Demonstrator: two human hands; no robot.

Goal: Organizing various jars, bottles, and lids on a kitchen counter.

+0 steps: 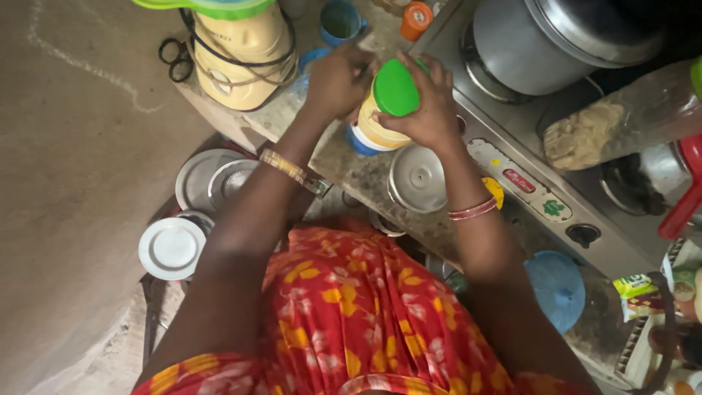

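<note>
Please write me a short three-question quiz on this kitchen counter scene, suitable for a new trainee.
1. True or false: the right hand rests on the green lid of the jar.
2. What stands on the stove burner behind the jar? A) a large steel pot B) a glass bowl C) a wooden board
3. Fill in: the left hand is at the jar's side, close to a cream-coloured ______ with its cord wound round it.

Key
1. True.
2. A, the steel pot.
3. Mixer grinder.
</note>
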